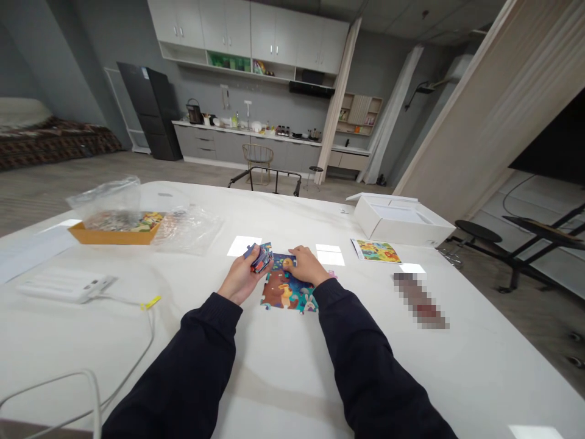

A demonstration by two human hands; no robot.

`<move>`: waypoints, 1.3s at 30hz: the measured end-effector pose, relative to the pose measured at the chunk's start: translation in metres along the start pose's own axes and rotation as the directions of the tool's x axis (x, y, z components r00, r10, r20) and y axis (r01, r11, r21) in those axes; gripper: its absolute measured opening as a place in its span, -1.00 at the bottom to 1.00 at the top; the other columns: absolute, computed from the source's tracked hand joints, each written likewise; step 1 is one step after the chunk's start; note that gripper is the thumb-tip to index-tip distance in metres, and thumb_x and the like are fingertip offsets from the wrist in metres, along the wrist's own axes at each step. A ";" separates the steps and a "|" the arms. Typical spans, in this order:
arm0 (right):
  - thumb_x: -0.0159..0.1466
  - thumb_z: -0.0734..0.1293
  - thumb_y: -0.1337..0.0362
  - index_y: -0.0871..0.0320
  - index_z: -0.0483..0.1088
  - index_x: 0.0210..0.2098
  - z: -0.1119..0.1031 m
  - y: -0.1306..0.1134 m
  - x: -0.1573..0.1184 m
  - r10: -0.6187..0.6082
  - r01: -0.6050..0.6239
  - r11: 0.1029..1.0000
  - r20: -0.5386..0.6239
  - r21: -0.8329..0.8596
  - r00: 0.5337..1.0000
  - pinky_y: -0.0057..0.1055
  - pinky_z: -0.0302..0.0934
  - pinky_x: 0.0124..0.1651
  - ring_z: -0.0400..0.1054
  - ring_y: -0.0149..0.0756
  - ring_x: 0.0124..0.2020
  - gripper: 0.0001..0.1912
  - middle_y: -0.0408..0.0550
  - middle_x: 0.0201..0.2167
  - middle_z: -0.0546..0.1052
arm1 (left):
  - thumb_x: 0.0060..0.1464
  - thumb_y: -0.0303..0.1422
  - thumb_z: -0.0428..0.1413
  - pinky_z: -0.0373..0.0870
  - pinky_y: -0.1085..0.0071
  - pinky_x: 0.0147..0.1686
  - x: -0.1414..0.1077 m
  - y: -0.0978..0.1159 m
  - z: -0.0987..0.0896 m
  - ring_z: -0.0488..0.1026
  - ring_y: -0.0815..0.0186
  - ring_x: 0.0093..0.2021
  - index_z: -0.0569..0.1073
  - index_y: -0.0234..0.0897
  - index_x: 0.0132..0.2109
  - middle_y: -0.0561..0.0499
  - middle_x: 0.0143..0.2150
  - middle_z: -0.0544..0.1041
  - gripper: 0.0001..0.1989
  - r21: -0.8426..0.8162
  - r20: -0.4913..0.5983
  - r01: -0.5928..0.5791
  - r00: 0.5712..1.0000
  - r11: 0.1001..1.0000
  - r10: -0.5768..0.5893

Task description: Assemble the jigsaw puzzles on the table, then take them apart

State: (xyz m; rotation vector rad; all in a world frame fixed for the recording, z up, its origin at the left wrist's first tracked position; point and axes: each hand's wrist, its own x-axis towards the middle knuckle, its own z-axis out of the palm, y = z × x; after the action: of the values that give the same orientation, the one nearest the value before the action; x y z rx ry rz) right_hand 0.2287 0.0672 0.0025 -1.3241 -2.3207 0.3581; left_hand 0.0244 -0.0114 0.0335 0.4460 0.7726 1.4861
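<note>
My left hand [243,275] is closed around a small stack of jigsaw puzzle pieces [262,258], just above the table. In front of me lies a partly joined jigsaw puzzle [286,291] with a brown bear, a rabbit and a dark blue background. My right hand [309,266] is at the puzzle's top edge, its thumb and forefinger closed on a blue puzzle piece [287,262] there. The palm hides the puzzle's upper right part. A pinkish piece [332,274] shows just beyond the right wrist.
On the white table [274,372], an orange box tray [116,235] with puzzle pieces and clear plastic bags [189,227] stands left. A white device [68,286] trails a cable [148,332]. At right are a white box [402,219], a picture card [377,251] and a pixelated item [420,302].
</note>
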 end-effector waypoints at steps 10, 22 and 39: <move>0.07 0.46 0.25 0.02 0.33 -0.11 0.018 0.008 0.003 0.157 -0.113 0.927 -0.096 0.359 0.983 -0.36 0.24 -0.20 0.36 -0.29 -0.34 -0.59 -0.20 -0.31 0.53 | 0.20 -0.37 0.27 0.63 0.25 -0.09 0.002 -0.007 -0.007 0.56 0.31 -0.27 0.53 -0.39 -0.25 -0.10 -0.26 0.59 -0.85 0.043 0.048 0.090 0.995 0.995 -0.092; 0.13 0.44 0.10 0.15 0.55 -0.11 0.005 -0.001 0.017 0.201 -0.015 0.628 -0.144 0.778 0.969 -0.35 0.30 -0.33 0.40 -0.29 -0.44 -0.62 -0.10 -0.46 0.58 | 0.16 -0.39 0.30 0.61 0.28 -0.10 -0.001 -0.023 0.003 0.53 0.33 -0.20 0.49 -0.27 -0.14 -0.03 -0.19 0.56 -0.83 0.053 0.155 0.082 0.984 0.995 -0.089; 0.24 0.36 0.28 0.06 0.34 0.02 0.044 -0.017 0.003 0.042 -0.021 0.994 -0.196 0.107 0.980 -0.08 0.18 0.17 0.30 -0.05 0.10 -0.65 0.05 0.00 0.49 | 0.11 -0.32 0.35 0.50 0.03 0.07 0.008 -0.008 -0.009 0.55 0.28 -0.17 0.51 -0.28 -0.18 -0.03 -0.20 0.60 -0.79 -0.009 -0.023 -0.093 0.995 0.996 0.093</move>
State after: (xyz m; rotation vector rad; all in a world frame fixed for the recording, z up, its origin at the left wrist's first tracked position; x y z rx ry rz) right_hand 0.1926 0.0612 -0.0280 -1.2853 -2.0905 0.3368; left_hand 0.0232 -0.0057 0.0202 0.4632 0.7709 1.5836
